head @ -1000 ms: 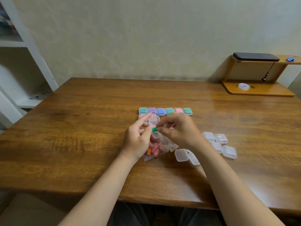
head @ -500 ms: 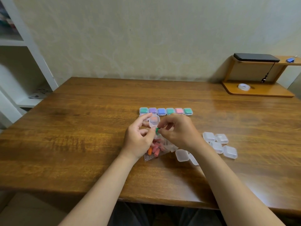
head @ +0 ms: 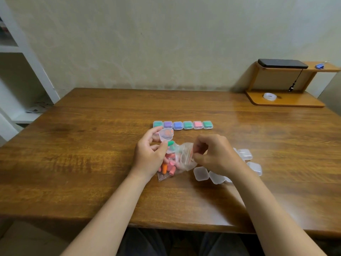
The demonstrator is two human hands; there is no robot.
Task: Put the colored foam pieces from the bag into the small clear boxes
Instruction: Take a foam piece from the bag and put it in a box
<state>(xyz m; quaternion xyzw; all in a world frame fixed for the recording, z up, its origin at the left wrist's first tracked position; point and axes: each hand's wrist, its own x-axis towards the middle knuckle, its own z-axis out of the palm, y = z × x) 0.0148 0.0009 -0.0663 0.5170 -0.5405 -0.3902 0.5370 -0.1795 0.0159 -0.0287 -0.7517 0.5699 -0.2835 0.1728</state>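
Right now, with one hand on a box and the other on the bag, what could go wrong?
1. The left hand holds the open clear box while a green foam piece sits at its thumb tip; either might slip.
2. The right hand pinches the mouth of the bag open; the pink and orange pieces could spill onto the table.
3. The right forearm lies close over the empty boxes and might knock them.

Row of boxes point(head: 182, 125): 3 green, purple, blue, pink; brown table point(head: 92, 145).
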